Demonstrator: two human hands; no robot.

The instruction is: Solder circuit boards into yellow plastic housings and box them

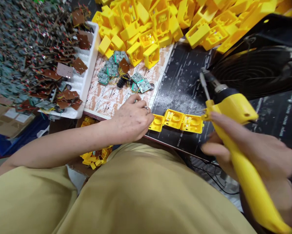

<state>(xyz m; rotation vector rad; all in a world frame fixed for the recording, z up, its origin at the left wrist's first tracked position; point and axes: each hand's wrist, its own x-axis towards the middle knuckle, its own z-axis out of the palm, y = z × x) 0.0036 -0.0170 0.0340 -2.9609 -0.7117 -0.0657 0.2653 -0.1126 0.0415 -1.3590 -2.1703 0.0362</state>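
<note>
In my right hand [265, 156] is a yellow soldering gun [233, 107], its metal tip and feed tube pointing up and left over the dark mat. My fingers wrap its handle, with the hand slightly blurred. Several open yellow plastic housings [173, 119] lie in a row near the bench's front edge. My left hand [134, 118], a ring on one finger, rests at the row's left end with its fingers curled down. It partly covers the leftmost housing [156, 123]; what its fingertips hold is hidden. Small green circuit boards [144, 85] with wires lie beyond it.
A white foam tray [89, 65] heaped with brown and green circuit boards [38, 55] stands at the left. Yellow housings [150, 55] pile up at the back. A black fan-like unit [255, 70] occupies the right. Below the bench edge sits a box of yellow parts [95, 159].
</note>
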